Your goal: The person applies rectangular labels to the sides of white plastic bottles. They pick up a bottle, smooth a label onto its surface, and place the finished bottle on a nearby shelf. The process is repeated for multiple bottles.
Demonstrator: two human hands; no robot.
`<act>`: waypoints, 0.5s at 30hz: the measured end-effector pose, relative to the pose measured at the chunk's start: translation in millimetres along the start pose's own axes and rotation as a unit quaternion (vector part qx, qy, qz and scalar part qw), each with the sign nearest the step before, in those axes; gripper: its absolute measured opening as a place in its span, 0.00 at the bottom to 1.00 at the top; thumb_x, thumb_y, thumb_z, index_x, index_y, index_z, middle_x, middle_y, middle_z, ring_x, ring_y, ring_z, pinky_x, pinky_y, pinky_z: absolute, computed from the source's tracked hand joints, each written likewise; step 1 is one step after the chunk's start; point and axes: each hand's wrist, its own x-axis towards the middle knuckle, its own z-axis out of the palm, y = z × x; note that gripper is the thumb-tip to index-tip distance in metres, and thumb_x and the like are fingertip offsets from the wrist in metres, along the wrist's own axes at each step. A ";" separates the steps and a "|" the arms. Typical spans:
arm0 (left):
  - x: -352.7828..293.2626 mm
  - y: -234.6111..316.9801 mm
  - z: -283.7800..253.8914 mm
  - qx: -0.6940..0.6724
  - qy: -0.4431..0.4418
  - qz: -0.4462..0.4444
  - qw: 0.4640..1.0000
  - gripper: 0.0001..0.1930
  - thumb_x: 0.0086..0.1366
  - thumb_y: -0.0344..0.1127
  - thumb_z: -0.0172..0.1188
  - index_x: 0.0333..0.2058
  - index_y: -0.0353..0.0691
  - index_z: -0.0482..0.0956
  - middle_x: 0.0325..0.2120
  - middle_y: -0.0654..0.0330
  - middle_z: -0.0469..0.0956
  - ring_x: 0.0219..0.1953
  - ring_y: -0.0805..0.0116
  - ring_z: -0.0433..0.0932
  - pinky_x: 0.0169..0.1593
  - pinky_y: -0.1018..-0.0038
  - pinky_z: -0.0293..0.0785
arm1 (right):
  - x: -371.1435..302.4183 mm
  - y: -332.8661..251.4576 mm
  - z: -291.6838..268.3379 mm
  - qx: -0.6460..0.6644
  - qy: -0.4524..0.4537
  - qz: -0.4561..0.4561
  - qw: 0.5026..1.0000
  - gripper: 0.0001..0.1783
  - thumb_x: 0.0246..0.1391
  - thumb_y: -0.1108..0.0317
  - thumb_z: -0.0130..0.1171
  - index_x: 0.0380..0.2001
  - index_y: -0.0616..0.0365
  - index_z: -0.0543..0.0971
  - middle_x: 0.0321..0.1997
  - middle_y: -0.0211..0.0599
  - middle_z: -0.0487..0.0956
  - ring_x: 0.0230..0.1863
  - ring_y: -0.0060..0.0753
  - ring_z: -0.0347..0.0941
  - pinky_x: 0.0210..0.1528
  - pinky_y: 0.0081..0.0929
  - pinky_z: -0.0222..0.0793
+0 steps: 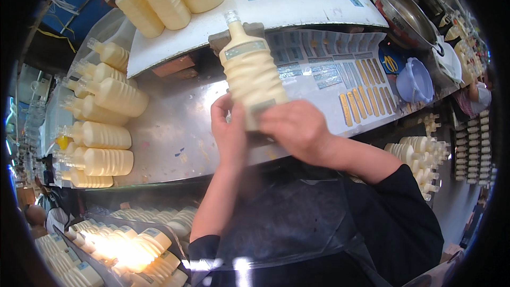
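A cream-coloured bottle (pixel 252 72) with wavy ribs and a clear glass-like neck lies in front of me, neck pointing away. Its shoulder carries a grey-blue rectangular label (pixel 245 49). A second small label (pixel 264 105) sits near the base, close to my right fingers. My left hand (pixel 229 125) is closed around the lower left side of the base. With bent fingers, my right hand (pixel 297 126) grips the lower right side beside that label. The underside of the bottle and some fingertips are hidden. Beneath the bottle's neck end is a brownish block (pixel 217 41).
Similar bottles (pixel 109 135) lie stacked at the left of the metal table (pixel 175 111). Gold and blue label strips (pixel 357 103) lie at the right, near a lavender bucket (pixel 415 81) and yellow-handled scissors (pixel 390 64). More bottles stand on a white raised board (pixel 223 24). Crated bottles (pixel 135 244) sit lower left.
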 end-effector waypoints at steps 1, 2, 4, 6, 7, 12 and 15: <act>0.4 4.9 1.4 -0.012 -0.009 -0.012 1.000 0.19 0.72 0.36 0.59 0.56 0.33 0.72 0.50 0.56 0.76 0.54 0.68 0.72 0.60 0.70 0.69 | -2.1 -6.3 4.6 0.011 -0.016 -0.014 1.000 0.11 0.47 0.74 0.62 0.37 0.53 0.84 0.38 0.32 0.85 0.40 0.37 0.83 0.44 0.35 0.76; -1.8 11.0 1.7 -0.023 -0.012 -0.025 0.999 0.17 0.73 0.34 0.57 0.56 0.34 0.71 0.49 0.57 0.76 0.52 0.71 0.73 0.58 0.72 0.70 | 0.4 -13.7 8.0 0.032 -0.034 -0.044 0.998 0.10 0.51 0.70 0.62 0.38 0.54 0.83 0.36 0.35 0.84 0.36 0.40 0.82 0.40 0.38 0.76; -1.5 13.4 0.7 -0.041 -0.015 -0.039 0.998 0.14 0.76 0.33 0.53 0.56 0.35 0.72 0.48 0.59 0.77 0.51 0.73 0.74 0.57 0.74 0.70 | 13.4 -16.1 -1.4 0.011 -0.099 0.048 0.994 0.10 0.52 0.69 0.63 0.39 0.54 0.83 0.34 0.38 0.83 0.34 0.43 0.81 0.37 0.40 0.76; -2.5 17.0 -2.3 -0.035 -0.025 -0.025 0.999 0.15 0.76 0.33 0.53 0.58 0.35 0.71 0.49 0.59 0.76 0.51 0.73 0.73 0.58 0.74 0.70 | 19.3 -0.3 3.3 0.005 -0.011 0.099 0.995 0.12 0.49 0.72 0.70 0.40 0.54 0.84 0.31 0.39 0.83 0.30 0.43 0.81 0.34 0.36 0.76; -1.5 18.4 -2.8 -0.032 -0.031 -0.018 0.999 0.16 0.76 0.34 0.53 0.58 0.35 0.71 0.49 0.59 0.76 0.51 0.73 0.73 0.58 0.74 0.69 | 20.2 9.4 3.1 -0.011 0.012 0.159 0.987 0.12 0.52 0.73 0.69 0.41 0.57 0.84 0.31 0.41 0.83 0.30 0.45 0.81 0.36 0.38 0.77; 20.6 33.8 4.7 0.033 -0.011 0.038 0.999 0.24 0.72 0.40 0.58 0.62 0.38 0.68 0.50 0.57 0.72 0.50 0.69 0.72 0.57 0.71 0.70 | 69.5 42.2 -2.4 0.017 0.146 0.278 0.949 0.13 0.58 0.70 0.59 0.46 0.59 0.77 0.42 0.49 0.81 0.42 0.56 0.79 0.47 0.46 0.75; 53.2 48.2 22.1 0.081 -0.019 0.044 0.996 0.30 0.69 0.44 0.62 0.63 0.35 0.66 0.50 0.56 0.70 0.50 0.67 0.71 0.54 0.71 0.71 | 95.4 48.0 18.4 0.004 0.126 0.226 0.966 0.14 0.59 0.73 0.55 0.49 0.60 0.75 0.47 0.51 0.79 0.47 0.57 0.77 0.51 0.48 0.73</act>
